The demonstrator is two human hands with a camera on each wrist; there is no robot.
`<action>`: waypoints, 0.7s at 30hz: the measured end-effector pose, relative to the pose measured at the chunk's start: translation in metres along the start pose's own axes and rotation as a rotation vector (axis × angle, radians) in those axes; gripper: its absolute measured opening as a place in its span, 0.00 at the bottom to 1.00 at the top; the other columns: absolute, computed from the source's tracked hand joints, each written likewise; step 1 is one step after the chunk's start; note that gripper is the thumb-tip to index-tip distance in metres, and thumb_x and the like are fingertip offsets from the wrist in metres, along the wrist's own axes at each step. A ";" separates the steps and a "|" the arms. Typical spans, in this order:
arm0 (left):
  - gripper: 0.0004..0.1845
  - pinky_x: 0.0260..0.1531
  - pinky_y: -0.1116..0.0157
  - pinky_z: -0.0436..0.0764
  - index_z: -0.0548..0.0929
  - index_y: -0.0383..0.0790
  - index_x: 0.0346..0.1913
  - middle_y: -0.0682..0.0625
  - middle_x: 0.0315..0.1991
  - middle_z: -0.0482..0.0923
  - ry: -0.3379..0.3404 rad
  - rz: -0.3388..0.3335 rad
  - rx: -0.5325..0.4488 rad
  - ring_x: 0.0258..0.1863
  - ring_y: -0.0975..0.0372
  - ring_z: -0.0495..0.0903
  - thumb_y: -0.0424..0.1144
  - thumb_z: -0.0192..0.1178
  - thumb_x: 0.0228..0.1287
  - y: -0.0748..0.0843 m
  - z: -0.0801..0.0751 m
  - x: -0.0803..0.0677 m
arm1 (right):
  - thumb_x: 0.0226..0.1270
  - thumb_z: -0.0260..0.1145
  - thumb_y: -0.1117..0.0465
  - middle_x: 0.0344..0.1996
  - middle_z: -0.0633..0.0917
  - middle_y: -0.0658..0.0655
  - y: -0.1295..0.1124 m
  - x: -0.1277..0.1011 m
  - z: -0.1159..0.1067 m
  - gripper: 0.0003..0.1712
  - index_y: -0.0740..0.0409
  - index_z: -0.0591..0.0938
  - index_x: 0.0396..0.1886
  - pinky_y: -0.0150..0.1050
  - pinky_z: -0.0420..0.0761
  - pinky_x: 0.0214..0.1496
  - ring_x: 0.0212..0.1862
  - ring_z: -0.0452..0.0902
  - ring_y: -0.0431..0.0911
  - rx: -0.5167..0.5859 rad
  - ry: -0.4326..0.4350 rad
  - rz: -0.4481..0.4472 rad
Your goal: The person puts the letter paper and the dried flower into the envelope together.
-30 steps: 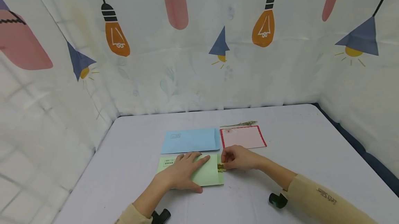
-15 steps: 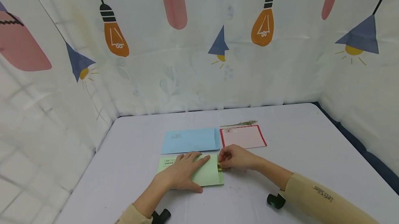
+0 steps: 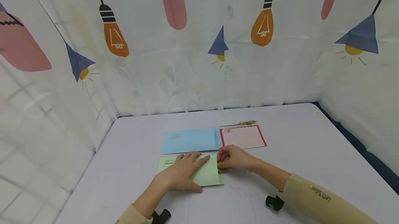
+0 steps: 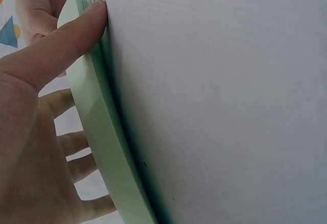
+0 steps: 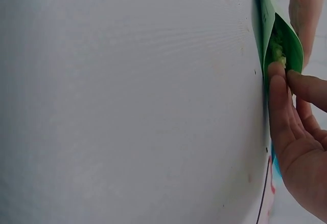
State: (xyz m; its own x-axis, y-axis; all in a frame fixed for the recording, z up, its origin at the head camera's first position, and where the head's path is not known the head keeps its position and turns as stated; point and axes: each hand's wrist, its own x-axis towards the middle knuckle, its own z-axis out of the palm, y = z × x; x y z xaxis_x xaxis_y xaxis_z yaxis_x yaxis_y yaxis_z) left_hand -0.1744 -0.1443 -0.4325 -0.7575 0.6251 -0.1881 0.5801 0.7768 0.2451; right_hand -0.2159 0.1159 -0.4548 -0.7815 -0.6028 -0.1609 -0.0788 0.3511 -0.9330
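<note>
A pale green envelope (image 3: 205,175) lies on the table, its mouth towards the right. My left hand (image 3: 185,172) rests spread over it, and the thumb touches its near edge, as the left wrist view also shows. At the mouth, my right hand (image 3: 235,159) pinches the end of a yellow-green dried flower sprig (image 5: 278,50). In the right wrist view the mouth gapes and most of the visible sprig is inside, close to the fingertips (image 5: 276,70). The rest of the sprig is hidden by the paper and fingers.
Behind the green envelope lies a blue envelope (image 3: 190,141). A pink card with a red border (image 3: 244,138) lies to its right, with a thin dried sprig (image 3: 246,123) along its far edge. The white table (image 3: 124,168) meets patterned cloth walls.
My right hand has moved slightly left, and the dried flower sprig has slid further into the green envelope, with little of it showing outside. The left hand has stayed in place.
</note>
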 end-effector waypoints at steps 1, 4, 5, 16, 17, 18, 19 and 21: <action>0.55 0.67 0.41 0.62 0.60 0.56 0.82 0.45 0.75 0.61 0.001 0.000 0.000 0.74 0.52 0.60 0.65 0.74 0.53 0.000 0.000 0.000 | 0.65 0.74 0.67 0.31 0.87 0.56 0.000 0.000 0.001 0.10 0.63 0.80 0.40 0.41 0.86 0.38 0.32 0.86 0.50 -0.008 0.004 -0.002; 0.55 0.67 0.41 0.62 0.60 0.56 0.82 0.45 0.75 0.61 0.003 0.001 0.003 0.74 0.52 0.60 0.65 0.74 0.53 0.000 0.000 0.000 | 0.65 0.74 0.67 0.30 0.86 0.55 0.000 0.001 0.002 0.09 0.63 0.80 0.39 0.39 0.85 0.39 0.32 0.84 0.48 -0.025 0.013 -0.015; 0.55 0.67 0.41 0.62 0.60 0.56 0.82 0.45 0.75 0.61 0.002 0.001 0.003 0.74 0.52 0.60 0.65 0.74 0.53 0.000 0.000 0.000 | 0.65 0.74 0.67 0.30 0.86 0.55 0.000 0.001 0.002 0.09 0.63 0.80 0.38 0.38 0.85 0.39 0.32 0.83 0.47 -0.021 0.011 -0.017; 0.55 0.68 0.42 0.61 0.60 0.56 0.82 0.45 0.75 0.61 0.007 -0.002 -0.004 0.74 0.51 0.60 0.64 0.74 0.53 0.001 0.000 -0.001 | 0.67 0.71 0.70 0.30 0.85 0.59 0.000 -0.003 0.004 0.09 0.65 0.76 0.34 0.44 0.87 0.42 0.34 0.86 0.52 0.086 -0.055 -0.017; 0.55 0.68 0.42 0.62 0.60 0.56 0.82 0.45 0.75 0.61 0.008 -0.002 -0.003 0.74 0.51 0.60 0.64 0.74 0.53 0.001 0.000 -0.001 | 0.67 0.71 0.70 0.31 0.85 0.59 0.000 -0.003 0.004 0.09 0.65 0.76 0.34 0.43 0.87 0.42 0.34 0.86 0.52 0.082 -0.057 -0.016; 0.55 0.68 0.42 0.62 0.60 0.56 0.81 0.45 0.75 0.61 0.010 -0.002 -0.002 0.74 0.52 0.60 0.64 0.74 0.53 0.001 0.000 -0.001 | 0.67 0.71 0.69 0.31 0.85 0.59 0.000 -0.004 0.003 0.09 0.65 0.77 0.34 0.43 0.87 0.42 0.34 0.86 0.52 0.077 -0.059 -0.015; 0.55 0.68 0.42 0.62 0.60 0.56 0.82 0.45 0.75 0.61 0.010 -0.002 0.000 0.74 0.52 0.60 0.64 0.74 0.53 0.001 0.000 -0.001 | 0.67 0.71 0.69 0.31 0.85 0.59 0.000 -0.004 0.003 0.09 0.65 0.77 0.34 0.43 0.87 0.42 0.34 0.86 0.52 0.075 -0.063 -0.014; 0.55 0.68 0.42 0.62 0.60 0.56 0.82 0.45 0.75 0.61 0.012 -0.003 0.002 0.74 0.52 0.60 0.64 0.74 0.53 0.001 0.000 -0.001 | 0.67 0.71 0.69 0.32 0.85 0.59 0.000 -0.005 0.002 0.09 0.65 0.77 0.34 0.42 0.86 0.43 0.34 0.87 0.52 0.077 -0.072 -0.005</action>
State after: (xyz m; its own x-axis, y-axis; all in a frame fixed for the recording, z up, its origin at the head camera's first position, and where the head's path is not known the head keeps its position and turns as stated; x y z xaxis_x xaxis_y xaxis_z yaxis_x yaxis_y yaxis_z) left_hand -0.1727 -0.1444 -0.4325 -0.7630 0.6215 -0.1777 0.5780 0.7791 0.2427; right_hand -0.2107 0.1176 -0.4549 -0.7346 -0.6553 -0.1759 -0.0326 0.2930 -0.9556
